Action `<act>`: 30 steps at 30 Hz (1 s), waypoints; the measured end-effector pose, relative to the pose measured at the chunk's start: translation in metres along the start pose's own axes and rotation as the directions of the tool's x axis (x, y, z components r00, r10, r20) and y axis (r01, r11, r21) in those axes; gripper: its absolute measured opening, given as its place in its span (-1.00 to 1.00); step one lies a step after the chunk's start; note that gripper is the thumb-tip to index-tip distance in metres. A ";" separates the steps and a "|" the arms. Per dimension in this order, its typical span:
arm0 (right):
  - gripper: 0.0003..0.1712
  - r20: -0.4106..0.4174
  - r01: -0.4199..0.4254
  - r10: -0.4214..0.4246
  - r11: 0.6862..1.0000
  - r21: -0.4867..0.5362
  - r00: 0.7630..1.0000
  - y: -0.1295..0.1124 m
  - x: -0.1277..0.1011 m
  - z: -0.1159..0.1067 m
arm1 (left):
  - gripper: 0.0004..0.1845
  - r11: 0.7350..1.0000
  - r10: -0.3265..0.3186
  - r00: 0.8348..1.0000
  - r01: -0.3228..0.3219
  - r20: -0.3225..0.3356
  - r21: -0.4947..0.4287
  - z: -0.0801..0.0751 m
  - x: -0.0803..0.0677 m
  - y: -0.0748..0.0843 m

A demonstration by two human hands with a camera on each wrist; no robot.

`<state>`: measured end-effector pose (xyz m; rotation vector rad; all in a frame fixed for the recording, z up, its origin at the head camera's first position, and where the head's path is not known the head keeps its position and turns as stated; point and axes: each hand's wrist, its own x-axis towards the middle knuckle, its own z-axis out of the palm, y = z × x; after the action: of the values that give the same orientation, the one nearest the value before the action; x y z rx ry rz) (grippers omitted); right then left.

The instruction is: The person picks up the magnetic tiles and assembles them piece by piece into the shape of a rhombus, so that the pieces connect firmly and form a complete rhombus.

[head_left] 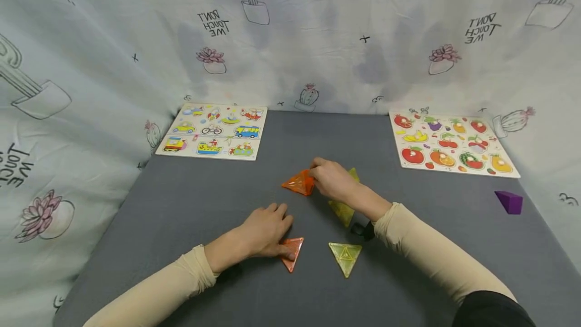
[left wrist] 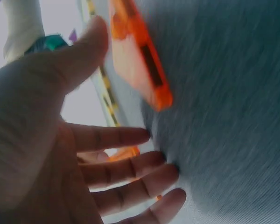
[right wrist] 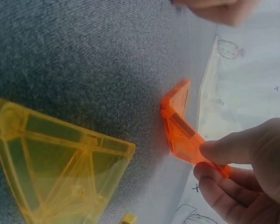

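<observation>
Head view shows the right hand [head_left: 333, 179] pinching a tilted orange triangle tile [head_left: 299, 182] mid-table at 12 o'clock of the flat, open left hand [head_left: 268, 228] pressing another orange tile [head_left: 292, 252]; a light pinch could probably let it topple.

My grip [right wrist: 214, 161] pinching the orange triangle tile [right wrist: 184, 135], tilted on edge on the grey desk [right wrist: 84, 60], yellow triangle tile [right wrist: 56, 163] lying nearby
</observation>
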<state>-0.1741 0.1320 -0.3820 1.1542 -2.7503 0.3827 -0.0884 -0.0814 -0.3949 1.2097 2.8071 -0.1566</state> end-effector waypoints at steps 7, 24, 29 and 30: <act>-0.87 -0.002 0.017 -0.017 1.000 0.005 1.000 0.003 -0.003 0.000 | -0.52 0.999 0.029 0.996 -0.032 -0.084 -0.039 0.005 -0.004 0.003; -0.92 0.002 0.049 -0.050 0.995 0.083 0.999 0.007 -0.013 0.000 | -0.67 0.864 -0.240 0.970 0.196 -0.038 -0.464 0.016 0.010 -0.068; -0.87 -0.018 0.065 -0.064 0.991 0.118 0.998 0.006 -0.015 0.002 | -0.70 0.898 -0.340 0.933 0.286 -0.116 -0.333 0.016 0.017 -0.077; -0.86 -0.021 0.067 -0.065 0.990 0.124 0.998 0.006 -0.016 0.002 | -0.70 0.905 -0.344 0.930 0.292 -0.127 -0.309 0.015 0.018 -0.079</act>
<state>-0.1677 0.1462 -0.3887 1.2607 -2.6988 0.5601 -0.1573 -0.1241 -0.4073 0.7284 3.0249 0.3472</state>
